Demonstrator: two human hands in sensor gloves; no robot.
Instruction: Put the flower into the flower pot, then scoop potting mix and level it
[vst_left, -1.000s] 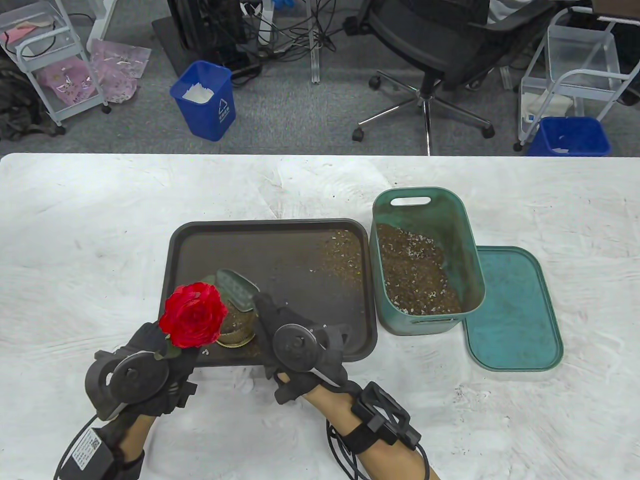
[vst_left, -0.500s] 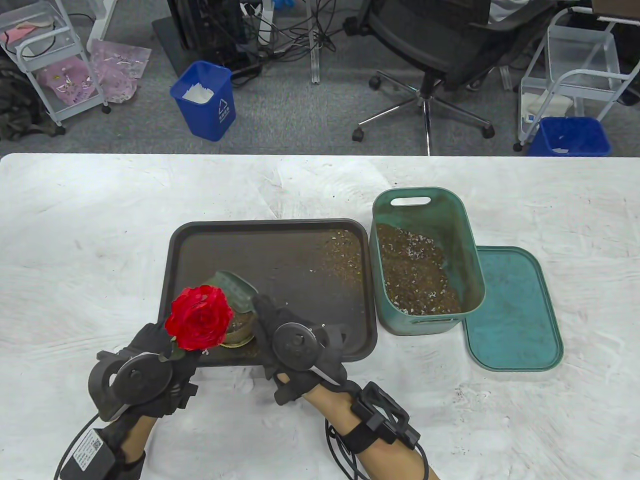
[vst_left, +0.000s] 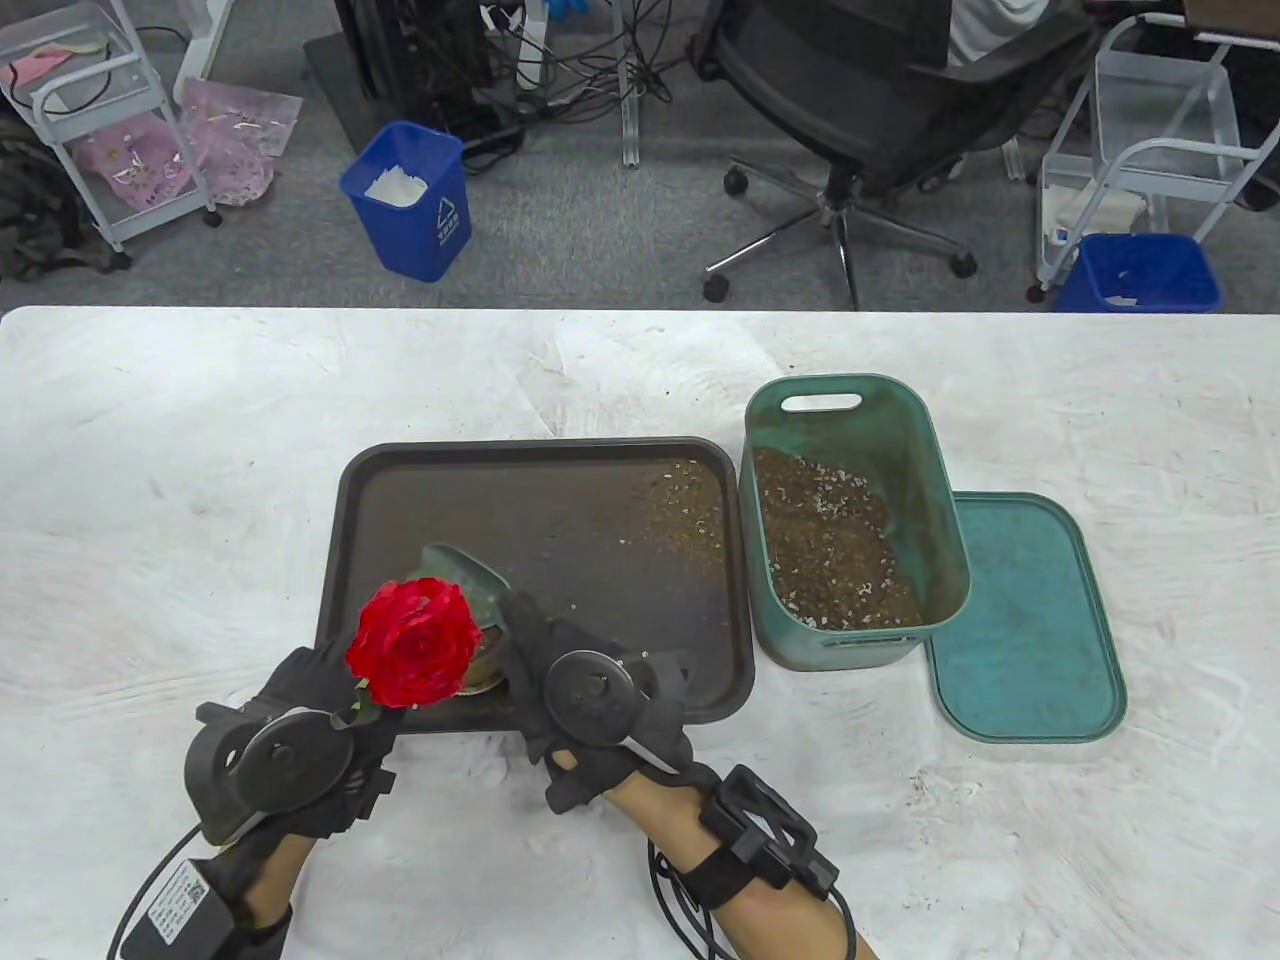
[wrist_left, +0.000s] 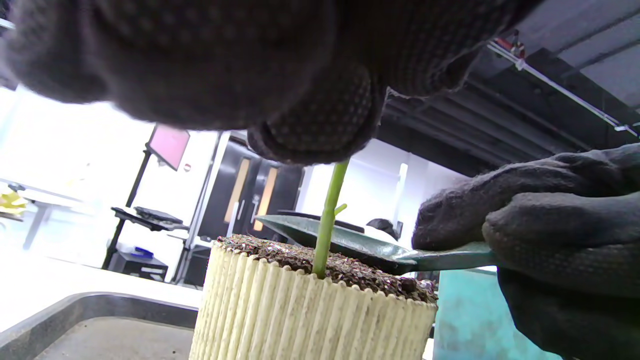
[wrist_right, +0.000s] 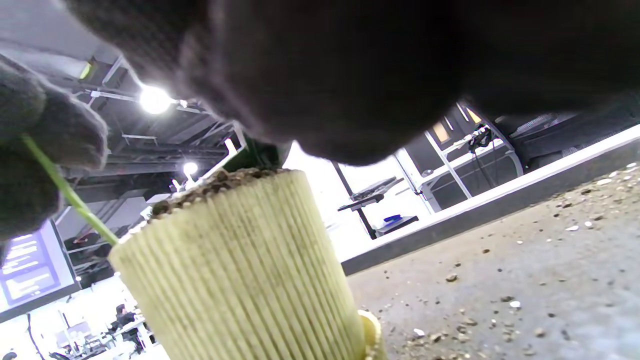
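A red rose (vst_left: 415, 643) stands with its green stem (wrist_left: 327, 220) stuck in the potting mix of a ribbed cream flower pot (wrist_left: 310, 315) (wrist_right: 240, 270) on the near left of the dark tray (vst_left: 560, 500). My left hand (vst_left: 320, 690) pinches the stem just above the pot. My right hand (vst_left: 545, 650) grips the handle of a green trowel (wrist_left: 360, 245) (vst_left: 460, 580), whose blade lies flat on the mix in the pot. The rose hides most of the pot in the table view.
A green tub (vst_left: 850, 520) with potting mix (vst_left: 830, 550) stands right of the tray, its lid (vst_left: 1030, 620) lying beside it. Spilled mix (vst_left: 690, 510) dots the tray's right side. The white table (vst_left: 200, 450) stretches left and behind.
The rose has shifted right and toward the tray, standing more upright over the pot. The left hand followed it slightly. The right hand and trowel barely moved.
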